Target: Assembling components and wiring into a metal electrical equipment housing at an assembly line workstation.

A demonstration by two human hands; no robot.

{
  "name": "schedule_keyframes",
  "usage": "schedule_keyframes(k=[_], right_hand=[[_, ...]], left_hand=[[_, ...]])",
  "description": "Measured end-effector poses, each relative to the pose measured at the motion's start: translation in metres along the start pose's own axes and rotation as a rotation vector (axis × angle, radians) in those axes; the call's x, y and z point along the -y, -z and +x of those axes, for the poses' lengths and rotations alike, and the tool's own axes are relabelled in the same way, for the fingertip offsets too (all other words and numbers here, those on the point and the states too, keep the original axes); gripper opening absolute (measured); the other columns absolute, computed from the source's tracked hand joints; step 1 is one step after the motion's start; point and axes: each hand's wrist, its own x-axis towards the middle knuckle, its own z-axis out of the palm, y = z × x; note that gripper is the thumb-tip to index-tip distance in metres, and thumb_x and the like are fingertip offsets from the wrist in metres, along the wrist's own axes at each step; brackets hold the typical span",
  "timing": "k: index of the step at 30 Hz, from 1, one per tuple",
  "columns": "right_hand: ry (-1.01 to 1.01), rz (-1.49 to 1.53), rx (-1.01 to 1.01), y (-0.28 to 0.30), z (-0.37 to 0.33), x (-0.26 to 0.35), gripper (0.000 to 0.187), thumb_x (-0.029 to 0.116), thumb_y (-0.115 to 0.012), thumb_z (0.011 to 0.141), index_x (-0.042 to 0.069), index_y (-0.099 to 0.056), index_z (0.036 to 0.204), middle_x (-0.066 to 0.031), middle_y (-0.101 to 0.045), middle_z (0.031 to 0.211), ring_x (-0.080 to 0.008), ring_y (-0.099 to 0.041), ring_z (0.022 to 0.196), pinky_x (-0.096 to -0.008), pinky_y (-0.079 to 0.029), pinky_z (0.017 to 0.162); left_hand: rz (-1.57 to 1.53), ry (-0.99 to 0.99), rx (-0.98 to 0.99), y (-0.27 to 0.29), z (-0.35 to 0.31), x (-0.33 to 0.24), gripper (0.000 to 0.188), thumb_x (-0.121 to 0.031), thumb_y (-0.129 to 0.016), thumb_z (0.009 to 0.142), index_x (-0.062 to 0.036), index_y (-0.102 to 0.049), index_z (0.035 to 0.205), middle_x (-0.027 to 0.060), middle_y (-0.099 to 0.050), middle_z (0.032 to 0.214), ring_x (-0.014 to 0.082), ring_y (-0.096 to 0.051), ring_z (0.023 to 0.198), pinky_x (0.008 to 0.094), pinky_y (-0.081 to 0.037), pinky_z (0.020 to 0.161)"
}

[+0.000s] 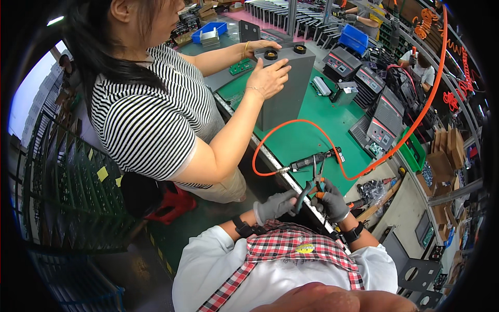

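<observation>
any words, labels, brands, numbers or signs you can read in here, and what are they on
Nothing reads clearly enough to quote.
Grey machine with a red-striped panel: panel markings, too small.
White shirt: dark lettering by the apron's edge, blurred and partly hidden.
Checked apron: yellow patch, too blurred.
Pliers: no lettering discernible.

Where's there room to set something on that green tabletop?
Bare: inside the orange hose loop, between grey case and black tool, and beyond the loop toward the grey machines. Those machines crowd the right side; left hand, right hand and pliers crowd the near edge.
</observation>
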Motion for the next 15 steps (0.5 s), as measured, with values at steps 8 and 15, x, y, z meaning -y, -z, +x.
schedule_keyframes(k=[8,15], right_hand=[[0.172,-0.234,-0.021,-0.03,0.012,-0.001,0.048,0.015,-0.048,0.082,0.003,-0.032,0.125,-0.0061,-0.051,0.092,-0.0101,-0.052,0.07,-0.0206,-0.045,0.056],[0.265,-0.329,-0.043,-0.051,0.029,-0.016,0.061,0.025,-0.054,0.083,-0.004,-0.025,0.128,-0.0113,-0.054,0.103,-0.0168,-0.053,0.091,-0.0287,-0.042,0.081]], left_hand=[[0.204,0.017,-0.096,-0.005,-0.001,-0.041,0.037,-0.035,-0.046,0.087,-0.0016,-0.043,0.104,0.0089,-0.056,0.069,0.0174,-0.058,0.062,0.0306,-0.047,0.056],[0.846,-0.072,-0.309,-0.011,0.003,-0.049,0.037,-0.032,-0.056,0.077,-0.001,-0.046,0.094,0.0188,-0.057,0.07,0.0369,-0.056,0.065,0.0469,-0.043,0.058]])
